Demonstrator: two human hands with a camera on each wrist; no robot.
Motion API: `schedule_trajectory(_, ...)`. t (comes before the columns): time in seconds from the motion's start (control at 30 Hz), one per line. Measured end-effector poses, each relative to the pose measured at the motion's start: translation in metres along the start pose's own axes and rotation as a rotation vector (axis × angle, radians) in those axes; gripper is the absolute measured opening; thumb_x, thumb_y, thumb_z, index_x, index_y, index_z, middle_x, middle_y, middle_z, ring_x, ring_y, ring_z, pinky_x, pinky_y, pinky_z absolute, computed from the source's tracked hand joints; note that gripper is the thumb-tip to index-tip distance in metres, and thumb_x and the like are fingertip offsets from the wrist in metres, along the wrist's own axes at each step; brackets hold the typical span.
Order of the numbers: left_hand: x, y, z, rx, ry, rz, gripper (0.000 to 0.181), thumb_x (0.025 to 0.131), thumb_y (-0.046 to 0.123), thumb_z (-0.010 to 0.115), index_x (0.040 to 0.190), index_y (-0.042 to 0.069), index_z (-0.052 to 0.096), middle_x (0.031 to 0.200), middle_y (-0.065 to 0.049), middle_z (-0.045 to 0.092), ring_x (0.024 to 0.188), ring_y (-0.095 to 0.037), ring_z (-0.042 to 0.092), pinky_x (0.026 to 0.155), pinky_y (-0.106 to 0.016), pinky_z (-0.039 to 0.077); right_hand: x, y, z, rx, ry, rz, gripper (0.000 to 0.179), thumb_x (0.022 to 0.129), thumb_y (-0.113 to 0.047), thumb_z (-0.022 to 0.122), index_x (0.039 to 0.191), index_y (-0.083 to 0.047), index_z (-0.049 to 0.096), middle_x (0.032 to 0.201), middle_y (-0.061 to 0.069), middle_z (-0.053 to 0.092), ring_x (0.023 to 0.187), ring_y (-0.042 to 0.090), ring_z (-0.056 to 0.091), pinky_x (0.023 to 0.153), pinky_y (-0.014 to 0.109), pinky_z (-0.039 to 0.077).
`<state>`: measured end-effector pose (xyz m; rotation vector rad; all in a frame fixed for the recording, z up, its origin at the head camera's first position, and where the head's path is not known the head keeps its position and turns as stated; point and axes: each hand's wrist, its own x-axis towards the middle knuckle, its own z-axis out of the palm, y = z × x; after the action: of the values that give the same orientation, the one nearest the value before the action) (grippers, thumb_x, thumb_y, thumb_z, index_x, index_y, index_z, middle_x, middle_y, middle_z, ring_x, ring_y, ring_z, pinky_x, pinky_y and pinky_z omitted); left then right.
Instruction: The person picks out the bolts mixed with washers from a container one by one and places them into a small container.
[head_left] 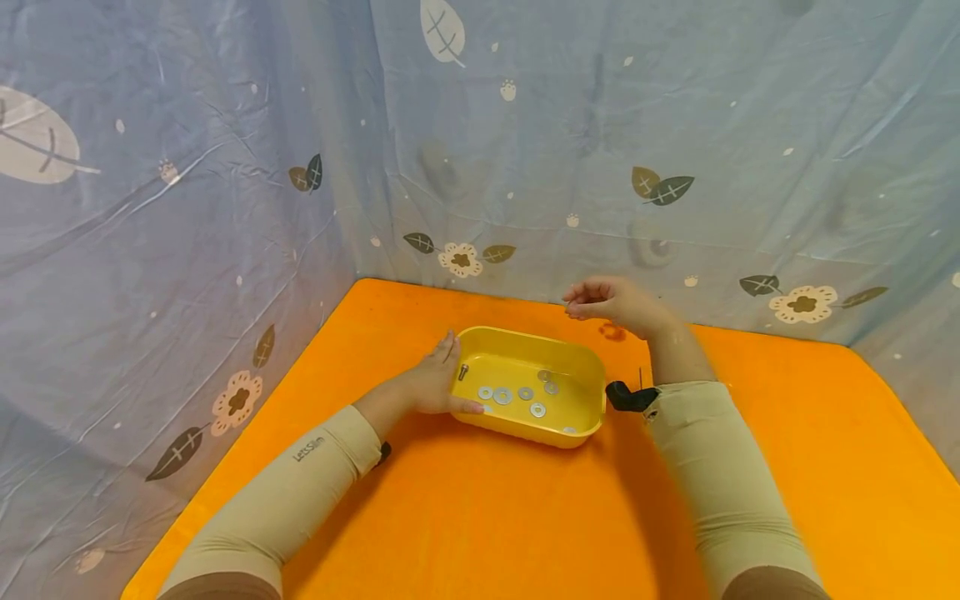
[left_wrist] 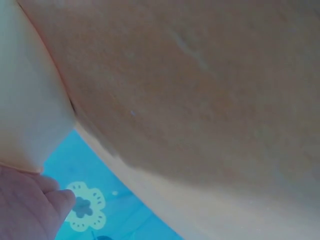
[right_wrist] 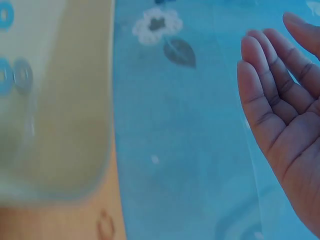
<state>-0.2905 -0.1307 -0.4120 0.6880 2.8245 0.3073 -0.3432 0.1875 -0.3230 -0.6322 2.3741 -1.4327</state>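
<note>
A yellow plastic bin point(head_left: 532, 429) with rounded corners sits on the orange tabletop. My left hand point(head_left: 435, 379) grips its left end, thumb over the front rim and fingers along the left side. Inside lie several flat metal washers point(head_left: 502, 396), spread over the floor, and one small bolt point(head_left: 463, 372) near the left wall. Beyond the bin's back right corner, my right hand point(head_left: 611, 302) is raised in the air, fingers gently bent. In the right wrist view the palm point(right_wrist: 300, 125) faces the camera, thumb apart from the fingers, with nothing in it.
A patterned curtain point(head_left: 540, 150) with leaves and flowers hangs along the back and left edges of the orange table point(head_left: 465, 517). Near the right hand, a small brown mark point(head_left: 612, 332) shows on the tabletop. A black wrist device point(head_left: 630, 397) protrudes beside the bin's right end.
</note>
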Motion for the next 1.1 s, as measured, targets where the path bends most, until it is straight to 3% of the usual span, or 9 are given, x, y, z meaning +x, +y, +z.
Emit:
schedule_trajectory(0.13,-0.001,-0.001,0.001,0.008,0.001,-0.002,0.129,0.064,0.080,0.050,0.142,-0.006,-0.008,0.147,-0.021,-0.018,0.138,-0.030,-0.008,0.110,-0.044,0.012,0.017,-0.004,0.019,-0.030,-0.025,-0.055,0.027,0.086,-0.022,0.064,0.108,-0.007,0.061,0.100,0.010,0.063,0.096,0.023,0.059,0.066,0.031,0.049)
schedule_trajectory(0.2,0.000,-0.002,0.001,0.009,0.002,-0.004,0.129,0.064,0.080,0.050,0.142,-0.005,-0.007,0.147,-0.021,-0.019,0.138,-0.030,-0.008,0.110,-0.043,0.012,0.025,-0.004,0.027,-0.036,-0.048,-0.092,0.026,0.087,-0.019,0.064,0.107,-0.004,0.061,0.099,0.011,0.064,0.095,0.026,0.060,0.085,0.038,0.047)
schedule_trajectory(0.27,0.000,-0.002,0.001,0.006,0.004,-0.008,0.129,0.064,0.080,0.050,0.143,-0.005,-0.007,0.147,-0.020,-0.019,0.138,-0.031,-0.007,0.110,-0.044,0.012,0.034,-0.004,0.035,-0.047,-0.064,-0.102,0.024,0.087,-0.017,0.063,0.107,-0.003,0.062,0.099,0.010,0.065,0.095,0.024,0.060,0.090,0.040,0.045)
schedule_trajectory(0.43,-0.001,-0.003,0.003,-0.002,0.006,-0.014,0.129,0.064,0.080,0.050,0.143,-0.005,-0.006,0.148,-0.021,-0.017,0.139,-0.031,-0.006,0.110,-0.043,0.012,0.051,-0.002,0.057,-0.066,-0.080,-0.075,0.021,0.088,-0.014,0.062,0.106,-0.004,0.063,0.103,0.010,0.064,0.097,0.021,0.059,0.092,0.039,0.043)
schedule_trajectory(0.67,-0.001,-0.004,0.004,-0.009,0.015,0.000,0.129,0.064,0.080,0.050,0.143,-0.006,-0.005,0.149,-0.023,-0.013,0.138,-0.031,-0.006,0.110,-0.043,0.012,0.073,0.009,0.083,-0.041,-0.091,-0.064,0.025,0.088,-0.011,0.061,0.110,0.000,0.060,0.106,0.018,0.061,0.098,0.027,0.058,0.091,0.038,0.044)
schedule_trajectory(0.8,0.000,-0.004,0.003,-0.013,0.014,0.006,0.128,0.065,0.080,0.050,0.143,-0.006,-0.006,0.149,-0.023,-0.015,0.139,-0.032,-0.005,0.110,-0.043,0.012,0.081,0.015,0.095,-0.101,-0.107,-0.023,0.029,0.088,-0.013,0.061,0.114,0.001,0.059,0.107,0.012,0.062,0.099,0.021,0.057,0.092,0.037,0.043)
schedule_trajectory(1.1,0.000,-0.005,0.004,-0.002,0.022,0.024,0.126,0.068,0.077,0.051,0.142,-0.007,-0.005,0.148,-0.021,-0.017,0.138,-0.030,-0.006,0.110,-0.045,0.014,0.091,0.028,0.122,-0.228,-0.177,-0.038,0.025,0.087,-0.013,0.063,0.109,-0.002,0.063,0.097,0.007,0.065,0.090,0.018,0.058,0.085,0.031,0.046)
